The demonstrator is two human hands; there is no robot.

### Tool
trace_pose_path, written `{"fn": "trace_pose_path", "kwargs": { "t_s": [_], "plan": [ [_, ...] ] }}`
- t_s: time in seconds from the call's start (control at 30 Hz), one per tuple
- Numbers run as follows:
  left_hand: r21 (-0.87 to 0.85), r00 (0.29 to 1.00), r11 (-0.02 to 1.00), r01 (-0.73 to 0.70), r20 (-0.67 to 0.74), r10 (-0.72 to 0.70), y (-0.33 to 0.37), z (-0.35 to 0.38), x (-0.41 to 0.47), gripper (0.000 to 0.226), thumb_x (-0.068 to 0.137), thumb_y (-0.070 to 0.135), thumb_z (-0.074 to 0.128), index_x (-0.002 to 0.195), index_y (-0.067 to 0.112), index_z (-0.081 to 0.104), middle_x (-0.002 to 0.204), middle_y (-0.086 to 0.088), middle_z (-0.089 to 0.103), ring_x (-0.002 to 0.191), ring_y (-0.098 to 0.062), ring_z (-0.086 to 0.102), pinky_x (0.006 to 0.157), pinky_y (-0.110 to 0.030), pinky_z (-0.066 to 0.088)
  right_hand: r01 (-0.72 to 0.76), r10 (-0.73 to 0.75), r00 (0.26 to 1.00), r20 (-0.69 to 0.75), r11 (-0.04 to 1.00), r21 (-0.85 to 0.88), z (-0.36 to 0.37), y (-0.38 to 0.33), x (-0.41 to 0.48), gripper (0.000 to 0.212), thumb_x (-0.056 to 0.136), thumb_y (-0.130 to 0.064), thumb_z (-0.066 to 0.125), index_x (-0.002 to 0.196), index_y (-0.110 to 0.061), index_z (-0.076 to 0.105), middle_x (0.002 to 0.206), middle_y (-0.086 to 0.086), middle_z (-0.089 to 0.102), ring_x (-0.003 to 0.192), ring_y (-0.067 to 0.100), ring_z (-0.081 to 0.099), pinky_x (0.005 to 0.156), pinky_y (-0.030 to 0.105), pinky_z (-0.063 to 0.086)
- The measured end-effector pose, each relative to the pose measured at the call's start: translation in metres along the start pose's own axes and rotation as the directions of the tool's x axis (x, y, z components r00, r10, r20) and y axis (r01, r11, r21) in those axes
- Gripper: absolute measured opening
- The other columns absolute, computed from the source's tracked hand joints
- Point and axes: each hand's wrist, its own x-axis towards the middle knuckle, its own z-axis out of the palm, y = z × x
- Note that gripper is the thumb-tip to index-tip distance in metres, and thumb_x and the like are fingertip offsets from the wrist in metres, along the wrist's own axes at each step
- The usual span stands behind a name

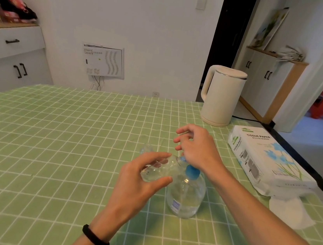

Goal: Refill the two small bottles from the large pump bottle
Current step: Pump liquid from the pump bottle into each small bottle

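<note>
My left hand (139,178) pinches the small bottle (157,171), mouth tilted toward the pump (192,170); my right hand (200,149) covers that, fingers spread.

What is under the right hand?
The blue pump of the large pump bottle, nozzle toward the small bottle the left hand holds. The right hand hides the pump's top.

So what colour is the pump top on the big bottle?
Blue; the pump top shows best in the head view.

A green checked table (54,129) stands before a white wall (137,27); left of it is a white cabinet (12,57), and right of it a dark doorway (227,39).
</note>
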Motion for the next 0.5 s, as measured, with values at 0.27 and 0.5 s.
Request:
{"fn": "trace_pose_path", "kwargs": {
  "t_s": [0.27,0.5],
  "plan": [
    [0.003,1.0,1.0,0.02,-0.004,-0.02,-0.0061,0.003,-0.0027,0.049,0.078,0.018,0.091,0.119,0.038,0.075,0.108,0.019,0.078,0.106,-0.001,0.07,0.092,-0.01,0.05,-0.035,0.035,0.999,-0.001,0.999,0.012,0.0058,0.0083,-0.0023,0.029,0.1,-0.005,0.048,0.104,-0.023,0.07,0.088,-0.008,0.077,0.08,0.01,0.076,0.066,0.031,0.06],
    [-0.007,1.0,1.0,0.017,0.007,-0.017,-0.0037,0.0018,-0.0026,0.049,0.078,0.018,0.09,0.12,0.038,0.075,0.109,0.019,0.078,0.107,-0.001,0.07,0.093,-0.01,0.049,-0.038,0.038,0.999,-0.006,0.999,-0.009,0.0025,0.0036,-0.0028,0.026,0.1,-0.009,0.049,0.104,-0.025,0.069,0.088,-0.009,0.077,0.081,0.01,0.075,0.072,0.036,0.061]
  ]
}}
